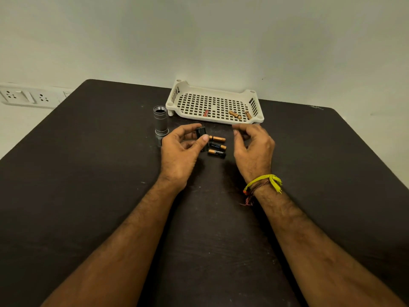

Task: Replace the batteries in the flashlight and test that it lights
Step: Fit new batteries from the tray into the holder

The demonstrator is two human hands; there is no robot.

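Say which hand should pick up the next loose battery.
Probably the right hand: it is empty beside the three batteries, while the left hand holds the black battery holder.

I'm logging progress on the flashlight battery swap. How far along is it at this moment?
Done: the flashlight body stands open on the table, and three batteries lie in the white tray, likely the old ones. In hand: the left hand holds the black battery holder; the right hand hovers empty. Left: load the three batteries lying on the table, reassemble, test the light.
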